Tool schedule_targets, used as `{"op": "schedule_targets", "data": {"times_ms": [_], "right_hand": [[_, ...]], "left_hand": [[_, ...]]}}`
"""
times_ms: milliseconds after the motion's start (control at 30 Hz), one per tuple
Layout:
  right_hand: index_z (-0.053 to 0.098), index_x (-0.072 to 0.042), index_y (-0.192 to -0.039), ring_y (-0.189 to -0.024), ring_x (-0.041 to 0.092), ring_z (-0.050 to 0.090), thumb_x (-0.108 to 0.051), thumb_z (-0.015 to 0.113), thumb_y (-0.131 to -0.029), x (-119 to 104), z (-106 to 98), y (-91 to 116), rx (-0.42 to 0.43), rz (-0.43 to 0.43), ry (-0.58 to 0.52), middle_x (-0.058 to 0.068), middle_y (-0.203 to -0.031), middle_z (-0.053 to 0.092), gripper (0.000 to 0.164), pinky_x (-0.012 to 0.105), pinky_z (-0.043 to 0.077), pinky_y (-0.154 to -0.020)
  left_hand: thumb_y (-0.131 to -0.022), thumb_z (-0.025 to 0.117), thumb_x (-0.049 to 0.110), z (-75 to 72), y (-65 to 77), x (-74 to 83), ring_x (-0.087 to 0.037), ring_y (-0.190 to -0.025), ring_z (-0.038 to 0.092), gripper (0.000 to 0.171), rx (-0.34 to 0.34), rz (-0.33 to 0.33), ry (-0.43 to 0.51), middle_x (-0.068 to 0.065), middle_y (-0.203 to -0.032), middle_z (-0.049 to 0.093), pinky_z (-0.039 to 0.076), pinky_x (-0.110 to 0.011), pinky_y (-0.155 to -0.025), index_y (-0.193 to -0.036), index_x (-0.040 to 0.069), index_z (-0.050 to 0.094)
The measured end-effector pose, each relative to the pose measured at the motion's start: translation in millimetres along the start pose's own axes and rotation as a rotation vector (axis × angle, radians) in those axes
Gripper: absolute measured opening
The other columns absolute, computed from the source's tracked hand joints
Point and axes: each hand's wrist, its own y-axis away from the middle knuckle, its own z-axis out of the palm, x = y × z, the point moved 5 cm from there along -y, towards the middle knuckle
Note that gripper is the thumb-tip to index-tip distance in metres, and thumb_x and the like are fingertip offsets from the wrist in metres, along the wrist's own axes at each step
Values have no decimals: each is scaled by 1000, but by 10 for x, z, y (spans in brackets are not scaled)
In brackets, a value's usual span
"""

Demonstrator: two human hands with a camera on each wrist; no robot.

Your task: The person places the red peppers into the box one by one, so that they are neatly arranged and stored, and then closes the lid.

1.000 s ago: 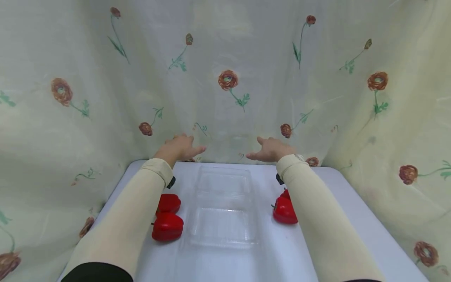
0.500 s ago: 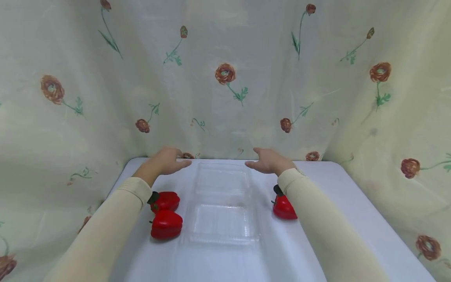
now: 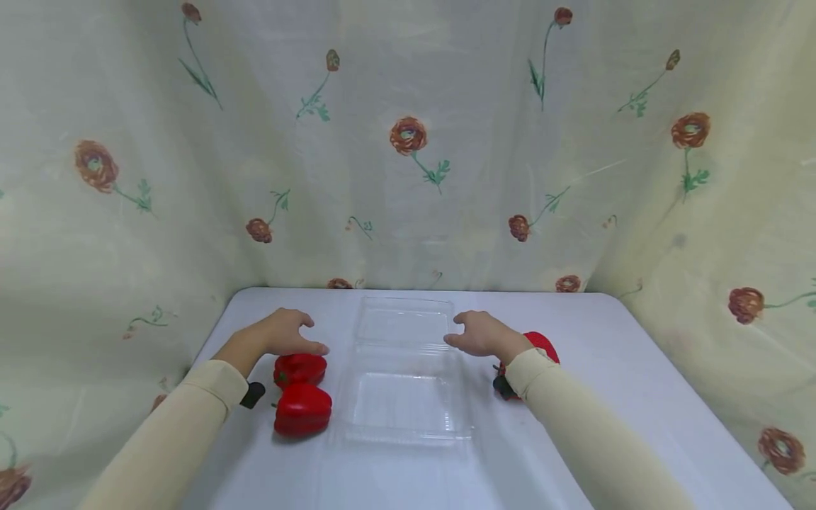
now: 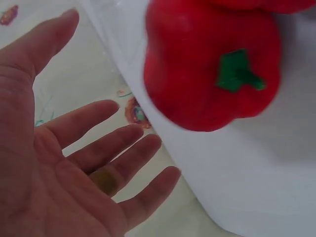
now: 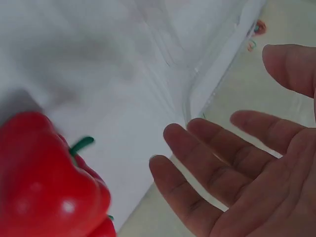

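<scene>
My left hand hovers just behind two red bell peppers on the left of the table, a rear one and a front one. In the left wrist view, its fingers are spread beside a red pepper with a green stem, apart from it. Over on the right, my right hand is in the air near the back of a clear plastic clamshell box, holding nothing. Red peppers lie by the right wrist, partly hidden by it; the right wrist view shows one pepper large, below loosely spread fingers.
The clear box lies opened flat mid-table, its two halves front and back. A white table with rounded far corners carries everything. Flower-printed cloth hangs close behind and along both sides.
Both hands have come down and back toward me from the far edge of the table. The left hand has also shifted left. The peppers and box stay where they were.
</scene>
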Motion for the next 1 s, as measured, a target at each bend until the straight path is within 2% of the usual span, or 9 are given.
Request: {"op": "schedule_targets", "data": {"times_ms": [133, 267, 400, 633, 833, 1000], "right_hand": [[50, 0, -141, -126, 39, 51, -37, 66, -93, 76, 178, 102, 2, 50, -17, 21, -136, 55, 63, 56, 46, -98], [49, 1, -142, -122, 39, 54, -36, 67, -92, 121, 349, 216, 14, 68, -63, 20, -133, 57, 65, 54, 49, -95], [48, 0, -143, -113, 34, 60, -34, 68, -92, 149, 485, 317, 36, 71, -150, 17, -127, 62, 65, 48, 54, -88], [49, -6, -145, -101, 26, 65, -30, 70, -91, 266, 593, 414, 125, 74, -255, 12, -119, 66, 63, 38, 58, -80], [47, -5, -146, -73, 16, 62, -27, 67, -93, 293, 658, 394, 164, 70, -339, 3, -88, 66, 61, 31, 55, -67], [43, -5, -149, -65, 19, 60, -27, 66, -94, 291, 702, 386, 159, 80, -398, 3, -76, 63, 62, 29, 52, -62]], "left_hand": [[-70, 86, 48, 142, 51, -71, -33, -116, 53, 86, -64, -12, 37, -20, -132, 56, 57, -47, -80, -136, 2, 54], [-63, 91, 42, 227, 88, -158, -29, -107, 56, 88, -91, -24, 46, -15, -121, 59, 58, -42, -73, -133, 3, 54], [-61, 92, 40, 242, 108, -202, -26, -101, 57, 87, -105, -10, 41, -10, -113, 61, 58, -39, -71, -131, 2, 55], [-63, 92, 38, 260, 117, -156, -26, -100, 56, 86, -120, 3, 72, -10, -112, 60, 58, -39, -70, -130, 0, 54], [-64, 91, 39, 288, 112, -162, -26, -100, 56, 85, -119, -4, 86, -10, -112, 59, 58, -38, -71, -131, 1, 54], [-64, 91, 40, 292, 111, -186, -26, -100, 56, 86, -107, 2, 93, -11, -114, 59, 57, -37, -71, -132, 1, 54]]}}
